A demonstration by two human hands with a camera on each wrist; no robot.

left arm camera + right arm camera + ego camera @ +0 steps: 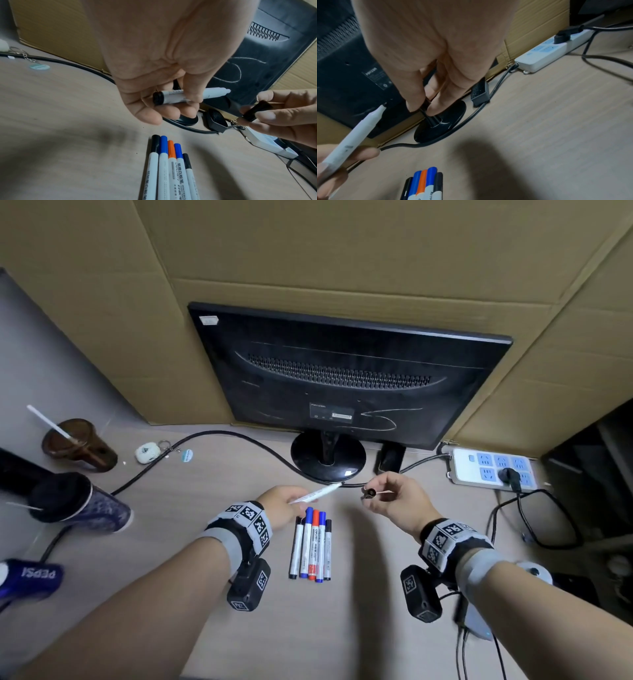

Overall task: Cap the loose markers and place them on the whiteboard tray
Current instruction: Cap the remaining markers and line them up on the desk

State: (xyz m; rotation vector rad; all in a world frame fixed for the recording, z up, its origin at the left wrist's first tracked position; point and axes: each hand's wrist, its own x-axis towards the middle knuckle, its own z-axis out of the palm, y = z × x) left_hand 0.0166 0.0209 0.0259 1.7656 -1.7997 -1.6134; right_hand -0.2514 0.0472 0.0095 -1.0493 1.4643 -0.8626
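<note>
Left hand (286, 503) grip curled round uncapped white-barrelled marker (317, 494), bare tip aimed toward 2 o'clock, raised above pale wood-grain bench (171, 542). Right hand (394, 498) grip pinched on small black plastic cap (370, 493), just beside marker tip, not touching. Five capped markers (311, 546) laid side by side at 6 o'clock below both hands: black, blue, orange, blue, black. Black monitor (342, 371) stood at 12 o'clock.

Grey wristbands (219, 546), black straps w/ b&w tag squares, black cam boxes (249, 585).
</note>
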